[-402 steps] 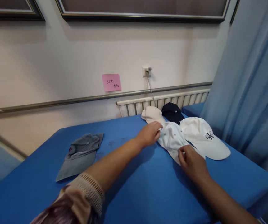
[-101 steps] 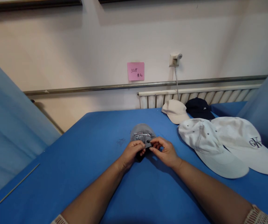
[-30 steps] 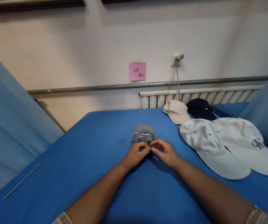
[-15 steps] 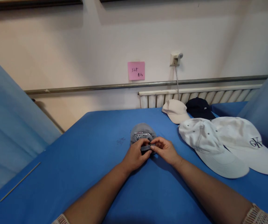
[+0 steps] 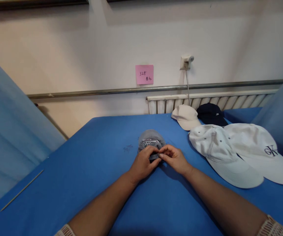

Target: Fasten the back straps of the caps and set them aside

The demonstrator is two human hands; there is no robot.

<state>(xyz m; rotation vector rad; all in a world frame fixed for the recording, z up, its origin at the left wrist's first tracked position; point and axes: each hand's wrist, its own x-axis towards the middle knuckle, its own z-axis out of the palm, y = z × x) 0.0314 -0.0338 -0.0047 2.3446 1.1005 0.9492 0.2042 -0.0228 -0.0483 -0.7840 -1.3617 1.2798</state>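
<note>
A grey cap [image 5: 150, 136] with pale lettering lies on the blue-covered table [image 5: 102, 154], its strap side turned toward me. My left hand [image 5: 143, 164] is closed on the cap's back edge, thumb and fingers around the left part of the strap [image 5: 154, 156]. From the right, my right hand [image 5: 175, 159] pinches the same strap, its thumb and forefinger almost touching the left fingertips. Fingers cover much of the strap and any fastening on it.
To the right lie a pale grey cap [image 5: 211, 144] and a white cap [image 5: 253, 139] with black letters. Behind them sit a beige cap [image 5: 185, 114] and a dark navy cap [image 5: 210, 113] by the radiator [image 5: 210, 98]. A thin stick [image 5: 22, 190] lies at left.
The fingers have shifted slightly on the grey cap's strap, and less of the strap shows between them. Both hands otherwise stay in place.
</note>
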